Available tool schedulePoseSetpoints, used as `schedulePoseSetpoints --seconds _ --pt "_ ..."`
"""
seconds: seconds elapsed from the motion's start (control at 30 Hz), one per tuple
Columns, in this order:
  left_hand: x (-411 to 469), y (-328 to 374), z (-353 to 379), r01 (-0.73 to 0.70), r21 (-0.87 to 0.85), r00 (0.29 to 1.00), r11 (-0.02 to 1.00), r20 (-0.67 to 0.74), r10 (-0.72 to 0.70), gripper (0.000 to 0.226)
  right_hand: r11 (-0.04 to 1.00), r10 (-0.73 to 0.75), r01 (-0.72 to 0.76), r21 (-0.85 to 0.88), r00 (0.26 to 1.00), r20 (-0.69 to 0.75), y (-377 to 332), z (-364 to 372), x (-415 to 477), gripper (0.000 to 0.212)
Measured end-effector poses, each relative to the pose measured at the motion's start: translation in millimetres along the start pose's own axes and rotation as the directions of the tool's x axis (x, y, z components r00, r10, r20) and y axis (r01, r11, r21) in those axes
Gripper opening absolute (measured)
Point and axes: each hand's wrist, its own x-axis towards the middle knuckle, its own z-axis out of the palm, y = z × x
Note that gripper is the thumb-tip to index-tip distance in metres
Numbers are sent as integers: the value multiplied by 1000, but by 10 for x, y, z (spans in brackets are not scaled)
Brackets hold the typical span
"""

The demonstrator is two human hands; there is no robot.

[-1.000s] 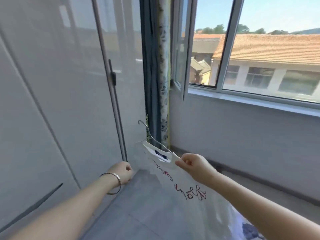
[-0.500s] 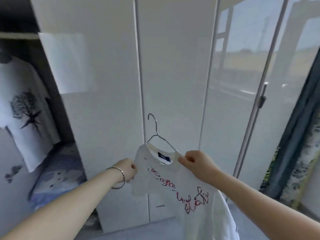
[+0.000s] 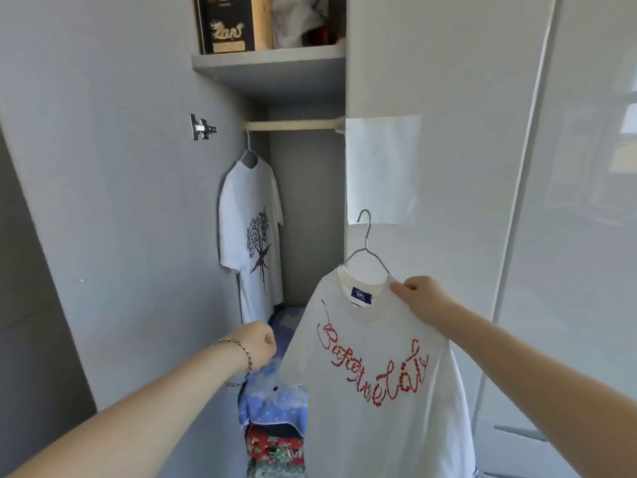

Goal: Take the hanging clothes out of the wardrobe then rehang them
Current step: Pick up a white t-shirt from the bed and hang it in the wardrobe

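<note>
From the head camera, we held the red-lettered shirt (image 3: 372, 374) up before the closed door (image 3: 448, 81), at about four o'clock from the open part of the wardrobe (image 3: 310, 208). Our right hand (image 3: 418, 298) pinched the shirt's shoulder, and probably the wire under it, just beside the collar. Our left hand (image 3: 256, 343) was curled at nine o'clock of the shirt, close against its sleeve. We could not tell whether it gripped cloth. The hanger (image 3: 367, 250) stood nearly upright, its hook free at twelve o'clock above the collar.

The rail (image 3: 293, 125) ran under the shelf (image 3: 272, 63), at about eleven o'clock from the hook. A tree-print shirt (image 3: 250, 236) hung at the rail's left end, and folded clothes (image 3: 275, 408) lay stacked below it.

We judged the step in hand to be the rehanging. To do it well, we needed to lift the hook above the rail, to the right of the tree-print shirt. The hook's opening then had to turn toward the rail and come down until the wire bore the weight, and only then could we let go. Our off-centre grip might tilt the hanger, so the left hand should steady the far shoulder. The hem had to fall clear of the stack and the door's edge.
</note>
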Motion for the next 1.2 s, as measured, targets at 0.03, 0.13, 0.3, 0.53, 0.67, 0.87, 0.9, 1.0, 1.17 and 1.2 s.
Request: schedulePoseSetpoints --seconds 0.03,0.13,0.3,0.53,0.67,0.87,0.9,1.0,1.17,1.2 --pt "88 -119 -122 10 -39 1000 999 0 -10 25 1000 13 -12 27 1000 -5 -144 96 140 39" --pt "375 -381 -438 27 -76 1000 997 7 -27 18 998 10 -8 64 999 -32 -551 312 558 46" --pt "1006 -545 -929 34 -206 995 978 -82 -52 19 995 -11 17 97 998 -69 -1121 539 1346 52" --pt "2096 -557 -1467 -20 -231 948 973 -313 -55 22 991 -86 98 88 986 -140 -1805 811 2854 44" --pt "2800 -515 -1830 -35 -235 917 971 -394 -63 19 975 -107 144 171 972 -208 -2225 922 3810 43" --pt "3574 -400 -2399 -22 -220 877 975 -473 -87 20 913 -237 309 267 933 -271 -2895 1047 4933 40" --pt "3662 -388 -2466 -20 -208 871 978 -483 -85 20 903 -248 322 285 931 -267 -2994 1089 5059 39" --pt "3838 -385 -2583 -2 -173 869 985 -488 -84 20 892 -260 323 316 939 -224 -3179 1240 5354 27" --pt "3964 -446 -2661 43 -160 858 986 -499 -119 18 917 -265 293 273 955 -134 -3224 1658 5631 34" --pt "3969 -459 -2664 55 -158 860 986 -493 -127 17 921 -286 307 241 951 -119 -3250 1757 5635 33"
